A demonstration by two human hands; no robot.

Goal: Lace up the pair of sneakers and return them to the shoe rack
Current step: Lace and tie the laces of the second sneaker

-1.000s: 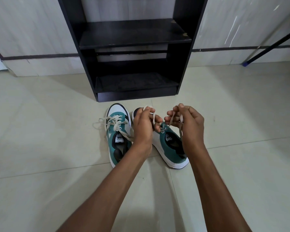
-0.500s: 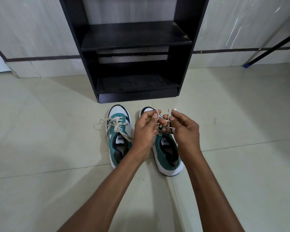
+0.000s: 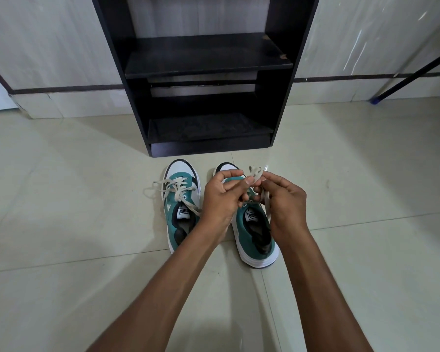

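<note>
Both hands have drawn closer together since the earlier frame, and the lace loops that stood apart between them are now gathered into one bunch at the fingertips.

Tiled floor (image 3: 61,250): pale, glossy, fills the lower two thirds of the frame.

Wall (image 3: 48,47): light panels with a dark stripe near its base, across the top of the frame.

Shoe rack (image 3: 208,54): black, open-fronted, upper centre of the frame, standing on the floor against the wall. Two shelves are visible; no shoes on either.

Black rod (image 3: 417,69): slanted, blue-tipped, upper right of the frame.

Left sneaker (image 3: 182,207): teal and white, centre of the frame, toe pointing at the rack. Its lace (image 3: 168,190) is tied in a bow, with loops spilling over the shoe's left side.

Right sneaker (image 3: 255,229): matching, just beside the first, toe pointing at the rack, heel angled slightly toward the right of the frame. Both sneakers stand on the floor, just in front of the rack.

Left hand (image 3: 221,196): over the forefoot of the right sneaker, fingers curled, thumb and forefinger pinched on the right lace (image 3: 255,174).

Right hand (image 3: 285,201): fingertips meeting those of the left hand, fingers curled and pinched on the same lace, one strand running down along its fingers toward the eyelets.
</note>
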